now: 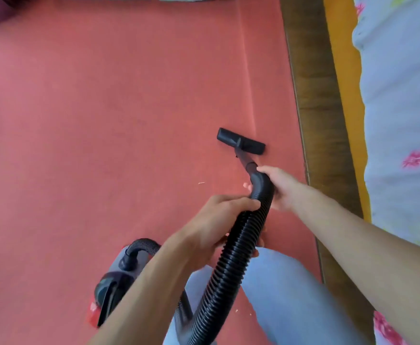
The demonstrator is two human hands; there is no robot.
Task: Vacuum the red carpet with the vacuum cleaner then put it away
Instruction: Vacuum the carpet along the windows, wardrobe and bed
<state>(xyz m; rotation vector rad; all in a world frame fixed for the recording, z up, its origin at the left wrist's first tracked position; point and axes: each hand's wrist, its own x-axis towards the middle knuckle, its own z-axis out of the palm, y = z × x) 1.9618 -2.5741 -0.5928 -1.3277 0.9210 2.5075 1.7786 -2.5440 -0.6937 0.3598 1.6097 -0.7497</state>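
On the red carpet [104, 120] beside the bed, kneeling, one knee [278, 282] in pale trousers under the hose. Grip: my right hand [281, 188] wraps the curved handle where the black hose [228, 265] meets the short tube; my left hand [218, 220] grasps the ribbed hose just behind it, fingers curled over the top. Ahead of both hands the nozzle [240, 141] sits flat on the carpet, near the wooden bed frame [311, 95] but apart from it, its right end lying over a faint crease [247, 70] that runs up the carpet. At my lower left the vacuum cleaner [119, 282] stands on the carpet, partly behind my left forearm and blurred; whether it is running I cannot tell. A pale speck [201, 183] lies left of the handle and smaller crumbs [236, 310] near my knee, so I judge the vacuuming unfinished. Risks from here: shoving the nozzle sideways against the crease could catch it and ruck the carpet. A swing right could knock the nozzle on the frame. The hose, looped tight past my knee, may kink, and a long reach forward may tip the cleaner. Debris behind the nozzle gets missed unless I draw back over it.
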